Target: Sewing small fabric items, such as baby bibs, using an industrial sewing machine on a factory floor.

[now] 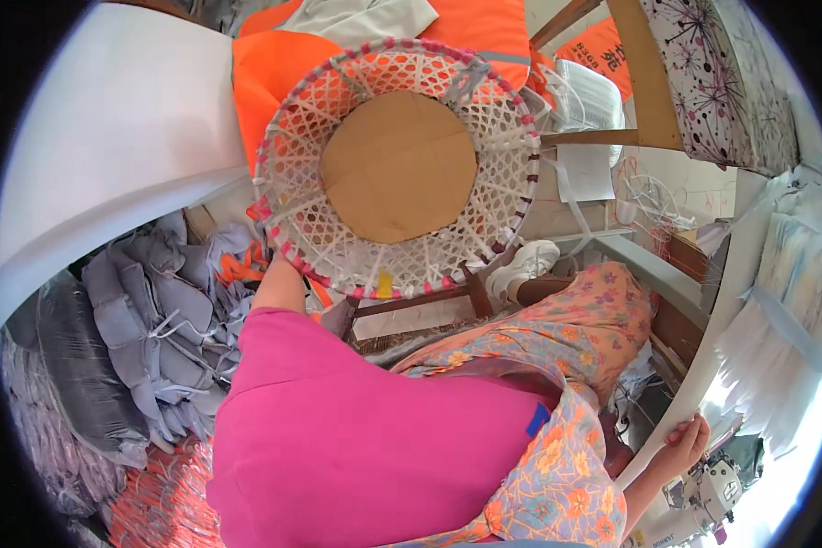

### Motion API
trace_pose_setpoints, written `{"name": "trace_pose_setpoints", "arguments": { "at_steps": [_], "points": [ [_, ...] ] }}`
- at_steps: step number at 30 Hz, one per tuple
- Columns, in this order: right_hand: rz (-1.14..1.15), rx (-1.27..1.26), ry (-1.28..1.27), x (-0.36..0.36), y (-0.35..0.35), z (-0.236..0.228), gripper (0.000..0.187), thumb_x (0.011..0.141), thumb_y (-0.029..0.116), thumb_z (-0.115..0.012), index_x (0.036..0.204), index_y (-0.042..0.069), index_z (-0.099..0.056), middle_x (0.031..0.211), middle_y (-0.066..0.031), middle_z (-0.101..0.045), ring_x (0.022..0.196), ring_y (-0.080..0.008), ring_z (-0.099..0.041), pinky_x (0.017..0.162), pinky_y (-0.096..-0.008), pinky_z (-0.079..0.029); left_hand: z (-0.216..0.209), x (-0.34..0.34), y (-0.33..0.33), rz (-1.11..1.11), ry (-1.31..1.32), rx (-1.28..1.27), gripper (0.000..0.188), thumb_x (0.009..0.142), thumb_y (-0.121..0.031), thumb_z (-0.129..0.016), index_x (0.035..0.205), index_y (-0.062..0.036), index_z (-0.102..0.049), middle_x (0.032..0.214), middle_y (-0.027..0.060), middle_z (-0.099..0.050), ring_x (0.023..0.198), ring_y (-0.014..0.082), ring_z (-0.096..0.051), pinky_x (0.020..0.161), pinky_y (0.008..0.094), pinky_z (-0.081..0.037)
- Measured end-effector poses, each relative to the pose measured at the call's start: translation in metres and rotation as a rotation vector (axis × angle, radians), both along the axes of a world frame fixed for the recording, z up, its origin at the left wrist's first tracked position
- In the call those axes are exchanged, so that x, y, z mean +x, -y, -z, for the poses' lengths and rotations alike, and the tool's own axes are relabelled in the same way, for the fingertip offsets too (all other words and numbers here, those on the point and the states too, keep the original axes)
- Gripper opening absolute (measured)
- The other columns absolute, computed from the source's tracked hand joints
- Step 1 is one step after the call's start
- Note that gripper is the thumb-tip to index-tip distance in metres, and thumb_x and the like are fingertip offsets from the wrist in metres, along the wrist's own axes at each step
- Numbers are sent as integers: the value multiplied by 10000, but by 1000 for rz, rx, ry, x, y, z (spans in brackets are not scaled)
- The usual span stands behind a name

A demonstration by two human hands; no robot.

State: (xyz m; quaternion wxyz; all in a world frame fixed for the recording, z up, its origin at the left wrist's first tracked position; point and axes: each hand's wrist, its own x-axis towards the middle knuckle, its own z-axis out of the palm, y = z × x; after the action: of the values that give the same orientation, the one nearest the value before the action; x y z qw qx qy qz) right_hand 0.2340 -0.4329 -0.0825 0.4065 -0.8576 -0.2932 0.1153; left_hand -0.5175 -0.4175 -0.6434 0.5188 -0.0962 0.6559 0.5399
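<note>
A round openwork basket [288, 215] of white strapping, its rim bound in pink and dark bands, fills the upper middle. A brown cardboard disc [399, 166] covers its bottom. From a pink sleeve my left forearm [283, 285] runs up to the basket's near left rim, where the hand goes out of sight behind it. At the lower right my right hand [688, 442] is by the edge of a white tabletop [664, 437]. Its fingers are curled in, and whatever they may hold is hidden.
Grey cloth bundles [160, 315] and plastic-wrapped packs [78, 356] are piled at left. A white surface [119, 119] is beyond them. Orange fabric [247, 82] lies behind the basket. A wooden chair [644, 68] is at upper right, a sewing machine [717, 489] at lower right.
</note>
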Motion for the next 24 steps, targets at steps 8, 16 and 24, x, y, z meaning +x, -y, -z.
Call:
{"name": "trace_pose_setpoints", "arguments": {
  "at_steps": [8, 16, 24],
  "points": [
    [-27, 25, -39, 14, 4, 8, 142, 957, 144, -550, 1006, 48, -644, 671, 43, -472, 508, -11, -362, 448, -157, -274, -48, 161, -7, 1596, -925, -202, 465, 876, -408, -503, 1243, -135, -589, 1258, 90, -601, 1191, 300, -532, 1046, 434, -399],
    [-77, 46, -78, 4, 0, 10, 140, 940, 107, -572, 1019, 37, -663, 707, 19, -540, 540, -26, -416, 485, -166, -332, -131, 300, -33, 1969, -1331, 358, 563, 880, -477, -468, 1355, -180, -521, 1403, 71, -506, 1323, 284, -429, 1105, 501, -283],
    [-190, 177, -255, 0, -3, 14, 159, 938, 60, -563, 1061, 25, -658, 834, -19, -630, 631, -39, -520, 560, -179, -423, -310, 365, -63, 2047, -267, 423, 359, 948, -283, -545, 1189, -26, -614, 1176, 177, -629, 1080, 337, -598, 930, 366, -466]
  ]
}}
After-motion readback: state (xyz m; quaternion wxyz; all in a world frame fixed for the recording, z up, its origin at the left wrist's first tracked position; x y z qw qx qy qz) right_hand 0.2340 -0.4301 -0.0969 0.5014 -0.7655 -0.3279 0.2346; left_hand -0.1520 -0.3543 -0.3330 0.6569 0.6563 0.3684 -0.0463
